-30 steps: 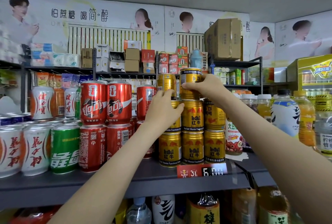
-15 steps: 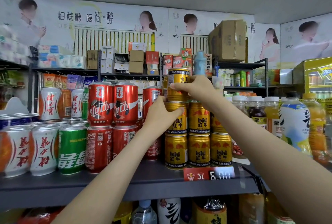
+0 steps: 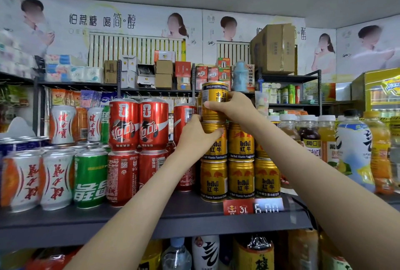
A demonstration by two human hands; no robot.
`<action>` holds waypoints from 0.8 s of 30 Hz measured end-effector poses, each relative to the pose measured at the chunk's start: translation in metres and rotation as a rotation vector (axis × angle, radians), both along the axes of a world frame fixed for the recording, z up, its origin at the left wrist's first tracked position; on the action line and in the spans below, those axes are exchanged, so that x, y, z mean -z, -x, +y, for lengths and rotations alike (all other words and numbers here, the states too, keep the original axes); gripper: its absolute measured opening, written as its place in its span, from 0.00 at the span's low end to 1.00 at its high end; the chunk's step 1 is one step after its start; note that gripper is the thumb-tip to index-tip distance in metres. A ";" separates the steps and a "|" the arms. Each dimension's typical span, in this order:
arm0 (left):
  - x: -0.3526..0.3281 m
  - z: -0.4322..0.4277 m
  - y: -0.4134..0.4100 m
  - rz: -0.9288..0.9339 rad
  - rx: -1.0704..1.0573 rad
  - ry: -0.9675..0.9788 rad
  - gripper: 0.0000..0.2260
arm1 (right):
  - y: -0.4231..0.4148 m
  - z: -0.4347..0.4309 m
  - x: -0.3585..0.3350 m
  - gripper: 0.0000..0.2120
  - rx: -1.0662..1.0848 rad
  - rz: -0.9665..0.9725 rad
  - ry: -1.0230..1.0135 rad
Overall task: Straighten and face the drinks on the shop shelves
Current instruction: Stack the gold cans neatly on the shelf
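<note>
Gold cans are what the move turns on, but taken L to R: white-and-orange cans (image 3: 56,179) and a green can (image 3: 91,179) are stood at the near L of the shelf (image 3: 129,220), then red cola cans (image 3: 138,124) stacked two high.

Next, the left hand (image 3: 198,137) is seen wrapped round the mid-tier gold can (image 3: 217,148) of the L column. Its thumb (image 3: 216,133) is laid across the front and its fingers are curled out of sight round the far side. The can is held, prob. as a brace for the stack.

Directly above, the top gold can (image 3: 214,96) is gripped by the right hand (image 3: 234,109), w/ thumb across the front and fingers closed round the R side and back. The top can's long axis is vertical, in line w/ the column below. Its base is at or touching the lid of the braced can; whether a gap is left cannot be told. Its print is read upside down, so it is judged inverted and not yet faced.

Key relation: the top can lies just L of the right palm, so that hand is the one placed to turn it. The left hand is nearer only to the can beneath. A flip end-for-end, then a twist abt the vertical axis, is judged needed. Risk: neighbouring gold cans nudged off line.

Farther R, bottles (image 3: 355,150) are stood in a row.
</note>
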State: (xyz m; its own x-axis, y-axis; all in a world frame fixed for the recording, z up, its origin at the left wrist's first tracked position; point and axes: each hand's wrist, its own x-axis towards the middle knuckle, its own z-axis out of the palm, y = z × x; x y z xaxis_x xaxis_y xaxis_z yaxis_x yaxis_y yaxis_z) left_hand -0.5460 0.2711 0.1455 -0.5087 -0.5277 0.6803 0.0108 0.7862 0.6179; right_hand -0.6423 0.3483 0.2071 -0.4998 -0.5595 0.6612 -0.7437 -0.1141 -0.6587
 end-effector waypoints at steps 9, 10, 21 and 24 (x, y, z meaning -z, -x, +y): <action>-0.001 0.002 0.002 -0.004 -0.021 0.001 0.24 | -0.002 -0.003 0.000 0.36 0.048 0.036 -0.070; -0.001 0.002 0.001 -0.004 -0.019 -0.002 0.24 | -0.003 -0.003 0.001 0.36 0.055 0.037 -0.064; 0.013 0.006 -0.002 0.072 -0.069 0.112 0.32 | -0.014 0.004 0.011 0.34 0.107 0.077 0.014; 0.018 0.011 -0.003 0.075 -0.118 0.147 0.31 | -0.018 0.012 0.015 0.31 0.136 0.128 0.062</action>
State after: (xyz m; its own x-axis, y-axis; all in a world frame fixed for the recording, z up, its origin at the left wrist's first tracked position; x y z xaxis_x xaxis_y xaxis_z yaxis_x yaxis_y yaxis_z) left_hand -0.5429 0.2817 0.1280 -0.3944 -0.4728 0.7880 -0.0452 0.8665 0.4972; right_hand -0.6248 0.3600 0.1919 -0.4781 -0.4488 0.7550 -0.8321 -0.0437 -0.5529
